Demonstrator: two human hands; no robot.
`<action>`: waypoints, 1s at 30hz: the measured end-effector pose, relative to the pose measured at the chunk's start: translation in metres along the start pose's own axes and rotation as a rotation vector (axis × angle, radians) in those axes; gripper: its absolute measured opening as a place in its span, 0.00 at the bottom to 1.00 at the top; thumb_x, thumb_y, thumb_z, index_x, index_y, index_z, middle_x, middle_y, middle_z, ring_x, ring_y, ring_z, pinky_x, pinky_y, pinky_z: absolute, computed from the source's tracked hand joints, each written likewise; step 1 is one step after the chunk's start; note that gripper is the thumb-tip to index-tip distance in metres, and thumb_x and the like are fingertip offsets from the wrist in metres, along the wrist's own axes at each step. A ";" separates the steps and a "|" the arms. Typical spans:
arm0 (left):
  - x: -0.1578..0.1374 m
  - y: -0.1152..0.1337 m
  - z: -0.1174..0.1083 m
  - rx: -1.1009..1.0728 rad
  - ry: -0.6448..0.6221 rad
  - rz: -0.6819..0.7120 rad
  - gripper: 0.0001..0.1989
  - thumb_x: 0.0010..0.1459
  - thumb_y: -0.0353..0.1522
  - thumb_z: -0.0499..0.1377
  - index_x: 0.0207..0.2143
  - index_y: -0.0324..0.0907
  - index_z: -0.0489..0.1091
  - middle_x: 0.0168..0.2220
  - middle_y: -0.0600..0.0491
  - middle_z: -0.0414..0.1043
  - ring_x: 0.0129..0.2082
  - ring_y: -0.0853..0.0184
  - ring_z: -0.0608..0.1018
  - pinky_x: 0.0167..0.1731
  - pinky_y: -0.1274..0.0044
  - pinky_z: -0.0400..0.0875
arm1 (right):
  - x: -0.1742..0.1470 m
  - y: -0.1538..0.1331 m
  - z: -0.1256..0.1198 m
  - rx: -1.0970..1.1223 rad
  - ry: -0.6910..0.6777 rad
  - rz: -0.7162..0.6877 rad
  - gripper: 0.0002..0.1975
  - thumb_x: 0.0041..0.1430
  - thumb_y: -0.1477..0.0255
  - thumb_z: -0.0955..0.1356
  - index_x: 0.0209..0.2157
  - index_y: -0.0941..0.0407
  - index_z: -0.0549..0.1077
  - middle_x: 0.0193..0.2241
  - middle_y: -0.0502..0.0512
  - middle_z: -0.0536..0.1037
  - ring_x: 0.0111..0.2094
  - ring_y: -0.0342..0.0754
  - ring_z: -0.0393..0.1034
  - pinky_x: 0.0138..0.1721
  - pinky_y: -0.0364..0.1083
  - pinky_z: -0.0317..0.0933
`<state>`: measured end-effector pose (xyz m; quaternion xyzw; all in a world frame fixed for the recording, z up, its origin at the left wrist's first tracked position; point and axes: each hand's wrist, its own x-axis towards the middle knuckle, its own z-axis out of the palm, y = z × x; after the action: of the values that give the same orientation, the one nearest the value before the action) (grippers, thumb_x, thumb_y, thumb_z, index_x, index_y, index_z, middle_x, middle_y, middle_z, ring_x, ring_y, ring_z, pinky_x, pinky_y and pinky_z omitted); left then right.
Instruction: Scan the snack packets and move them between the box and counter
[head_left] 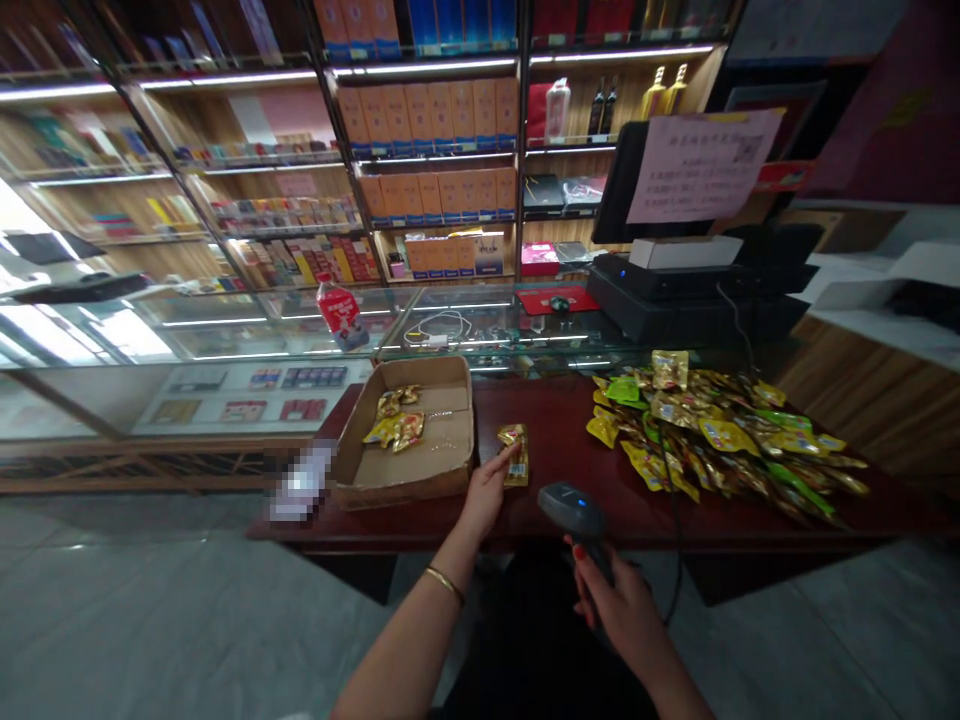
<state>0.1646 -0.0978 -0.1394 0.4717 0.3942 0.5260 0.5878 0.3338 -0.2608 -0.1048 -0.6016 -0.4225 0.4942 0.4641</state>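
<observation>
Resting with fingers extended on a flat gold foil packet (pixel 519 472) inside the front edge of the dark-red desk (pixel 556 415), the left hand (pixel 485 498) seemingly steadies it. The right hand (pixel 611 590) grips a black plastic scanner (pixel 564 503), probably for aiming.

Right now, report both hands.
Left hand: at a packet on the table; grip cannot be told.
Right hand: closed, holding the scanner.

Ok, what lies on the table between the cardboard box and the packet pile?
In the head view, one gold packet lies there, with the left hand on it; bare tabletop stretches from it to the packet pile.
</observation>
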 end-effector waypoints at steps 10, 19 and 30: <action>-0.002 0.006 0.005 0.004 0.002 0.015 0.22 0.56 0.38 0.62 0.52 0.41 0.77 0.57 0.45 0.73 0.60 0.51 0.72 0.64 0.59 0.60 | -0.008 -0.006 -0.001 -0.021 -0.026 0.002 0.29 0.61 0.45 0.64 0.47 0.56 0.71 0.21 0.41 0.66 0.17 0.40 0.63 0.24 0.44 0.69; -0.006 0.031 0.010 0.156 -0.020 0.061 0.26 0.54 0.34 0.62 0.57 0.43 0.73 0.61 0.48 0.69 0.65 0.56 0.67 0.65 0.66 0.56 | 0.054 -0.004 -0.017 0.092 0.028 -0.059 0.24 0.55 0.45 0.68 0.37 0.53 0.69 0.20 0.41 0.69 0.16 0.40 0.64 0.21 0.42 0.64; 0.102 0.059 0.219 0.422 -0.475 0.186 0.18 0.49 0.25 0.61 0.43 0.41 0.78 0.46 0.47 0.78 0.35 0.65 0.79 0.39 0.75 0.75 | 0.142 0.004 -0.033 0.257 -0.036 -0.006 0.27 0.50 0.41 0.66 0.29 0.53 0.66 0.15 0.39 0.68 0.12 0.40 0.62 0.16 0.41 0.59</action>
<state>0.3745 -0.0277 -0.0255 0.7266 0.3017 0.3592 0.5020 0.3883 -0.1293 -0.1352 -0.5269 -0.3656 0.5537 0.5311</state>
